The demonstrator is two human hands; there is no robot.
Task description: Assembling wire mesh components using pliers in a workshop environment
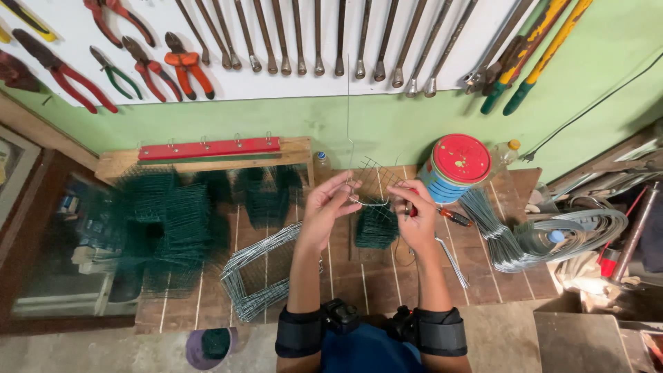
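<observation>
both hands (373,207) pinch bent wire (369,202) against mesh (376,181).

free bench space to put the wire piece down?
Bare planks just in front of the small green mesh stack, between the grey mesh frame and loose wire rods. Crowded: green mesh stacks left, wire bundle and red-lidded can right.

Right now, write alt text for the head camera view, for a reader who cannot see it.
Seen from above, a person's left hand and right hand hold a small wire mesh piece over a wooden workbench. Stacks of green wire mesh lie to the left, a red-lidded can and bundled wires to the right. Pliers and wrenches hang on the wall.
</observation>
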